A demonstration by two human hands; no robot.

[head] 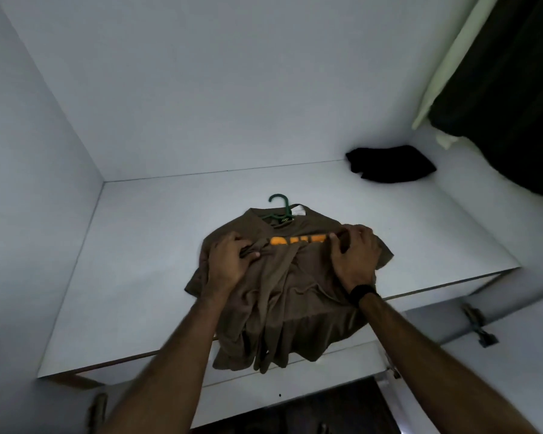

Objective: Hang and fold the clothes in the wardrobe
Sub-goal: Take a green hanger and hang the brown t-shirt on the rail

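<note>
A brown T-shirt (295, 286) with an orange print lies on the white wardrobe shelf (132, 261), its lower part bunched up and hanging over the front edge. A green hanger (279, 203) sits inside its collar, the hook pointing to the back. My left hand (229, 261) pinches a fold of the shirt's cloth on the left. My right hand (354, 255) grips the folded cloth edge on the right, beside the print. A black band is on my right wrist.
A folded black garment (389, 164) lies in the shelf's back right corner. Dark and pale hanging clothes (498, 89) fill the upper right. White walls close the shelf at left and back. A metal hinge (480, 327) sits below right.
</note>
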